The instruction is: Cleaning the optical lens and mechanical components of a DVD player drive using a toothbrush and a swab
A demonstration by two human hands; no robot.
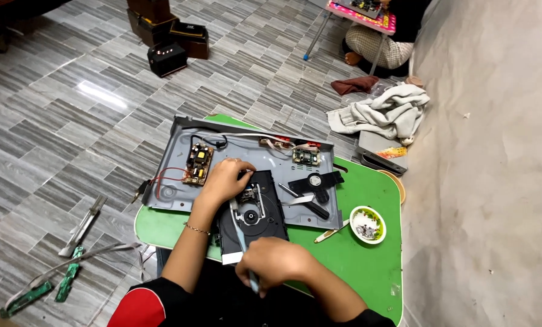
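An opened disc player lies on a small green table [367, 260]: a grey metal chassis [180, 136] with a black disc drive unit [262, 215] set on it. My left hand [225, 180] rests on the top of the drive unit, fingers on its mechanism. My right hand [274, 260], nearer to me, grips a slim light-handled tool [239, 233] whose shaft points up into the drive. A brown power board [198, 163] with red wires sits at the chassis's left; a small green board [306, 157] sits at the back.
A black round part [316, 181] and a knife-like tool [304, 203] lie on the chassis. A small bowl [367, 224] of screws stands right. Green boards [68, 281] and metal strips [83, 224] lie on the tiled floor. Cloth [386, 112], black boxes [168, 57], another seated person [380, 48].
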